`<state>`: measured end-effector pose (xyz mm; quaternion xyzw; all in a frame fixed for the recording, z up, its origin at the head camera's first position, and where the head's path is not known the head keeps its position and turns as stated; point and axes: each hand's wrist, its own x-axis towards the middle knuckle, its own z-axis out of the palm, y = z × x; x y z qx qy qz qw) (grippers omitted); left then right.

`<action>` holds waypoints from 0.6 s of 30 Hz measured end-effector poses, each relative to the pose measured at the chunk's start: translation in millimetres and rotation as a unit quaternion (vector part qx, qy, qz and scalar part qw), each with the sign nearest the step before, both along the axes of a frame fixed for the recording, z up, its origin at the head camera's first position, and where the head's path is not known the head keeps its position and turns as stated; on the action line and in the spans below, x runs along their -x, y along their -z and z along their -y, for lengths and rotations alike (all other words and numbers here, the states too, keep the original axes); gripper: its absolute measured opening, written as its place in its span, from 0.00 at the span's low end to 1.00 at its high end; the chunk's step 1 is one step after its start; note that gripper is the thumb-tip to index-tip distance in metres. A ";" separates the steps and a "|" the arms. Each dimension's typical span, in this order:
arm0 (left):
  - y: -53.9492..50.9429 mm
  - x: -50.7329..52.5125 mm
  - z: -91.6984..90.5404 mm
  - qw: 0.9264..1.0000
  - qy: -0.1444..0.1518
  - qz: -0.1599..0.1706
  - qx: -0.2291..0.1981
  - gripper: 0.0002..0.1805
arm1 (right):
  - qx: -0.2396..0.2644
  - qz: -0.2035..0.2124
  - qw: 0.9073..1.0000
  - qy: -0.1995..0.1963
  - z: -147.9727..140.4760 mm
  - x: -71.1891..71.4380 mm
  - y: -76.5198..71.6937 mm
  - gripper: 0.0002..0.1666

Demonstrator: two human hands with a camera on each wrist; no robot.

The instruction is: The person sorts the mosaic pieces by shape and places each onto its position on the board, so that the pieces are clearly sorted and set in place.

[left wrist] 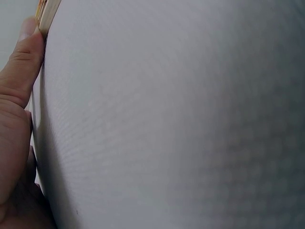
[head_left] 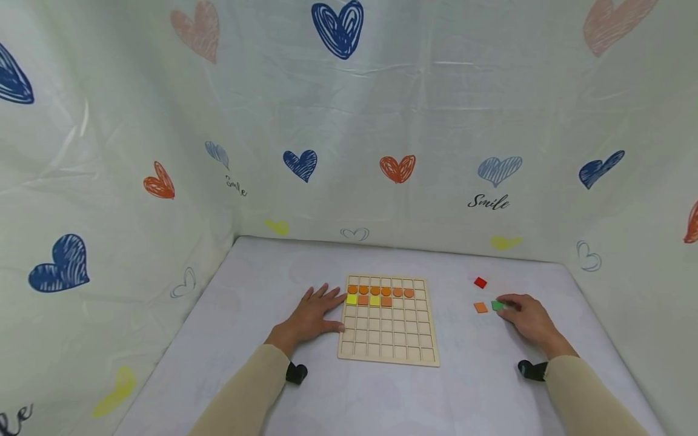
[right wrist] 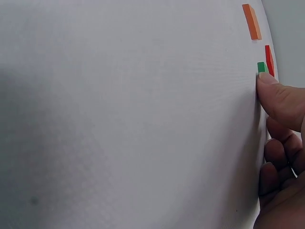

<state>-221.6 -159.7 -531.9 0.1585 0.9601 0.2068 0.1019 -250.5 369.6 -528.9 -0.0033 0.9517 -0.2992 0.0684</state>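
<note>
On the table lies a wooden grid board (head_left: 376, 342). A row of round orange discs (head_left: 386, 291) fills several cells near its far edge. Just below, yellow squares (head_left: 351, 300) alternate with orange squares (head_left: 363, 300), starting from the left. My left hand (head_left: 311, 315) rests with spread fingers against the board's left edge; its thumb (left wrist: 21, 62) touches the board's side in the left wrist view. Off to the right, my right hand (head_left: 528, 318) pinches a green square tile (head_left: 497, 306) at the table surface, partly covered by the thumb (right wrist: 281, 100) and fingers.
Near the green tile lie a loose orange tile (head_left: 480, 307) and, farther back, a red tile (head_left: 480, 283). The white tabletop (head_left: 452, 393) meets a curtain (head_left: 436, 121) printed with hearts at the back and sides. A black wrist device (head_left: 297, 373) sits under each sleeve.
</note>
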 end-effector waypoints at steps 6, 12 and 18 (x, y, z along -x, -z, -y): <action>0.9 0.5 0.2 1.000 0.001 -0.002 0.004 0.48 | 0.011 0.011 1.000 0.015 -1.7 -1.4 -0.3 0.25; 1.2 1.1 0.4 1.000 0.004 -0.005 0.004 0.47 | 0.016 -0.013 1.000 0.019 -3.3 -5.4 3.3 0.24; 0.4 0.1 0.0 1.000 0.001 -0.003 0.005 0.47 | 0.021 -0.032 0.999 0.029 -3.4 -7.8 -0.1 0.23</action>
